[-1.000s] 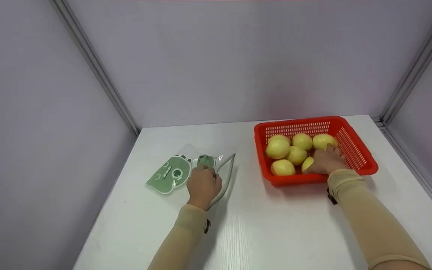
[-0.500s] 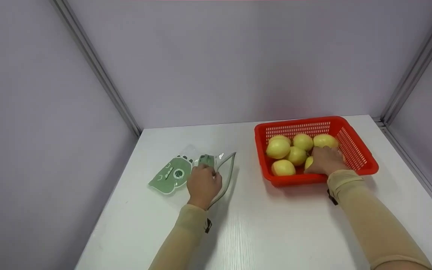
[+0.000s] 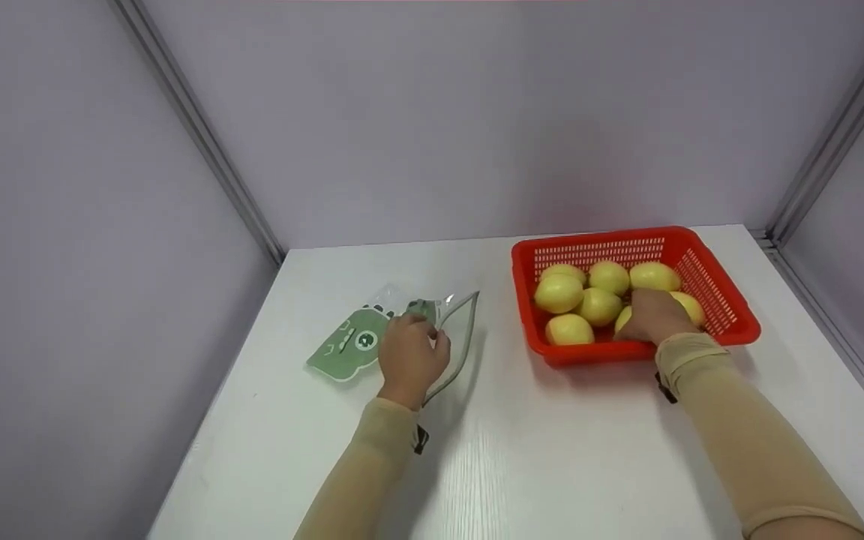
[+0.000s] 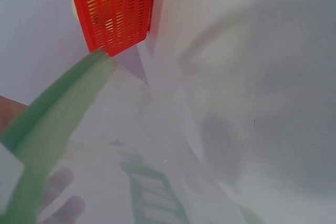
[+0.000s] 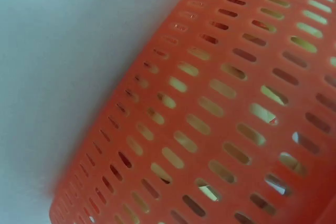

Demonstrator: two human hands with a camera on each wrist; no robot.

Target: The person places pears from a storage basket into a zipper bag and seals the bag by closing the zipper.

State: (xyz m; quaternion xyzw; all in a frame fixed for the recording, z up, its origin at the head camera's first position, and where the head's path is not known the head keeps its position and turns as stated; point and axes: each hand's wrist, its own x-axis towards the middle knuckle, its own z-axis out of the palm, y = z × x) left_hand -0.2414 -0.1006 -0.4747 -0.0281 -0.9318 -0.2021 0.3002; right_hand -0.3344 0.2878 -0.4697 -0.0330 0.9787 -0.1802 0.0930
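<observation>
My left hand (image 3: 411,358) pinches the rim of a clear plastic bag (image 3: 348,345) printed with a green cartoon face, which lies on the table at the left. The bag's mouth gapes to the right of the hand, edged by a green strip (image 4: 63,95) that looms large in the left wrist view. Inside the red basket (image 3: 604,357), my right hand (image 3: 657,316) reaches down with fingers bent over a lemon (image 3: 624,318); its fingertips are hidden. Several other lemons (image 3: 598,306) lie around it, one (image 3: 688,307) just right of the hand.
The white table (image 3: 522,465) is bounded by a grey back wall (image 3: 417,135) and side walls. In the right wrist view, the basket's slotted side (image 5: 210,124) blocks sight of the right hand.
The right hand's fingers have drawn in and down, so the lemon to its right shows more. The left hand and the bag have shifted slightly right.
</observation>
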